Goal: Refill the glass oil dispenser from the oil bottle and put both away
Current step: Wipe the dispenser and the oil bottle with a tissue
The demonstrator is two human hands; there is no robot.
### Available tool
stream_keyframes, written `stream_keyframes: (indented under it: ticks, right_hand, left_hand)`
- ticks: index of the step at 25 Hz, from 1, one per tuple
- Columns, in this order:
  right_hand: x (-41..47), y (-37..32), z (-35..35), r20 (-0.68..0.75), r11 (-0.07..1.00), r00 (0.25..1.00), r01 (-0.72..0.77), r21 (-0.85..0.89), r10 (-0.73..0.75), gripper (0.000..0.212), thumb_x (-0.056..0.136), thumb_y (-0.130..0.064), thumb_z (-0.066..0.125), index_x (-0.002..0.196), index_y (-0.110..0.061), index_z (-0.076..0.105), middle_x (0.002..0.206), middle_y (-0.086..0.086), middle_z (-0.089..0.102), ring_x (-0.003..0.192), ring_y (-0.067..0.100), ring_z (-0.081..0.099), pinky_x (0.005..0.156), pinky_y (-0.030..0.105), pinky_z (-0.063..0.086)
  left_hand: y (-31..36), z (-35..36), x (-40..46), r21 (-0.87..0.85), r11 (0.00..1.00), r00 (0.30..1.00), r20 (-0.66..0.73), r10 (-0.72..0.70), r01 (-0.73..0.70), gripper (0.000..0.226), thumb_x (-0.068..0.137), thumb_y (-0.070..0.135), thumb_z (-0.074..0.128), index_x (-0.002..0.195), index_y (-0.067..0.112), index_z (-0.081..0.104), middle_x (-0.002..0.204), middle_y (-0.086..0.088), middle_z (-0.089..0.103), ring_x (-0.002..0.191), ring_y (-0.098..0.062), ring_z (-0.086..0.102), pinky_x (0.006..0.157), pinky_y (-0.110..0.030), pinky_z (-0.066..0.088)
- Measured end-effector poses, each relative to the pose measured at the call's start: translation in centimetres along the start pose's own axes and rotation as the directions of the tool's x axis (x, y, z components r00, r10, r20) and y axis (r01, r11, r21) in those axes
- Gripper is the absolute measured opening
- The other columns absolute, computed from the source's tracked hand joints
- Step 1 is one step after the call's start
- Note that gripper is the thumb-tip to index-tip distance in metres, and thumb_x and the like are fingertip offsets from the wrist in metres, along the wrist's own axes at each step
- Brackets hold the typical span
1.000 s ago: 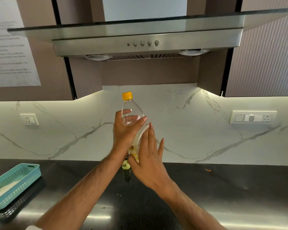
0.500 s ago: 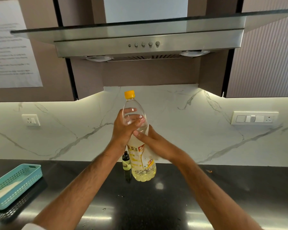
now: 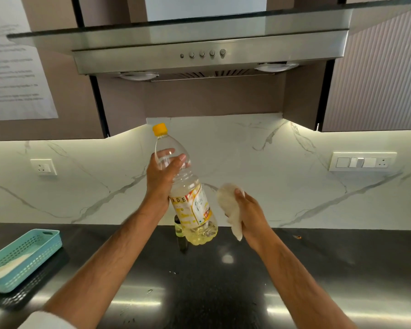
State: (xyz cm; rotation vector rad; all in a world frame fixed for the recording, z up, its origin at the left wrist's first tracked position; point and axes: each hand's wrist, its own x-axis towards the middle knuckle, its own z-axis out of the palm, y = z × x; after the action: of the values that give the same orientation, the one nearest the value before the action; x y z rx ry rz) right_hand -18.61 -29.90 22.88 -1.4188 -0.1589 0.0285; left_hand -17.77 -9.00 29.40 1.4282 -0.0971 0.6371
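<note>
- Oil bottle (image 3: 192,198), capped, hangs tilted above the dark surface (image 3: 318,269).
- Left hand (image 3: 161,179) wraps its neck to lift it.
- Right hand (image 3: 249,212) squeezes a white cloth (image 3: 230,207), likely for wiping drips.
- Small dispenser (image 3: 179,230) stands behind.

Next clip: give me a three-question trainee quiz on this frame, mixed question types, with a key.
1. True or false: the cap is off the oil bottle.
2. Which hand grips the bottle's upper part? A) left hand B) right hand C) both
3. Fill in: the right hand holds a crumpled white ____, apart from the bottle.

Key
1. False: the yellow cap sits on the neck.
2. A: the left hand's fingers wrap the clear upper part, and the bottle tilts.
3. Cloth. It may be a tissue; the frame does not settle which.
</note>
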Motion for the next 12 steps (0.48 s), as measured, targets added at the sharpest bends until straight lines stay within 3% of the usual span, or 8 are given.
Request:
stream_keyframes:
  ticks: [3,5,7,9,10,12]
  right_hand:
    - [-0.5,1.9,1.8,0.032,0.996,0.999,0.014,-0.091,-0.011,0.049,0.106,-0.051,0.036,0.138,-0.021,0.059,0.121,0.004,0.071,0.111,0.023,0.069,0.098,0.042,0.055]
    - [-2.5,2.4,3.9,0.095,0.973,0.985,0.161,-0.167,-0.147,0.043,0.106,-0.052,0.031,0.134,-0.033,0.058,0.124,-0.010,0.068,0.117,0.009,0.065,0.097,0.022,0.052]
    - [-4.6,3.3,5.9,0.114,0.921,0.953,0.300,-0.248,-0.280,0.043,0.107,-0.051,0.030,0.148,-0.041,0.038,0.145,-0.021,0.048,0.135,-0.005,0.045,0.106,0.013,0.040]
    - [-5.8,4.8,7.0,0.128,0.834,0.913,0.407,-0.372,-0.388,0.057,0.107,-0.055,0.027,0.159,-0.040,0.012,0.164,-0.022,0.016,0.152,-0.004,0.011,0.122,0.022,0.017]
    - [-5.8,5.4,7.2,0.123,0.819,0.907,0.416,-0.395,-0.402,0.062,0.105,-0.061,0.027,0.160,-0.040,0.007,0.166,-0.021,0.010,0.153,-0.001,0.005,0.123,0.027,0.013]
    - [-5.2,4.8,7.1,0.104,0.907,0.951,0.310,-0.284,-0.292,0.061,0.099,-0.072,0.029,0.153,-0.047,0.019,0.157,-0.018,0.027,0.147,0.002,0.028,0.120,0.032,0.028]
  left_hand:
    - [0.6,0.8,0.2,-0.013,0.999,0.994,-0.101,0.034,-0.035,0.051,0.074,0.040,0.082,0.118,0.029,0.059,0.111,0.001,0.071,0.099,-0.022,0.073,0.083,-0.042,0.062]
    - [0.8,1.4,0.3,-0.021,0.997,0.980,-0.186,0.069,-0.074,0.048,0.079,0.032,0.084,0.119,0.027,0.058,0.104,0.008,0.070,0.095,-0.016,0.073,0.079,-0.036,0.062]
    - [0.7,1.7,0.1,0.016,0.994,0.968,-0.223,0.111,-0.111,0.045,0.083,0.028,0.082,0.119,0.029,0.055,0.103,0.014,0.066,0.089,-0.004,0.070,0.070,-0.023,0.059]
    - [0.4,1.6,-0.1,0.047,0.988,0.965,-0.210,0.155,-0.148,0.045,0.084,0.029,0.081,0.119,0.033,0.052,0.105,0.016,0.063,0.087,0.006,0.068,0.064,-0.013,0.054]
    - [0.3,1.5,-0.2,0.064,0.984,0.966,-0.193,0.173,-0.163,0.045,0.084,0.029,0.081,0.119,0.033,0.052,0.105,0.017,0.063,0.087,0.008,0.067,0.064,-0.012,0.053]
    - [0.4,1.2,-0.3,0.076,0.981,0.972,-0.143,0.186,-0.176,0.047,0.082,0.036,0.082,0.121,0.030,0.057,0.107,0.015,0.066,0.095,0.000,0.069,0.071,-0.017,0.056]
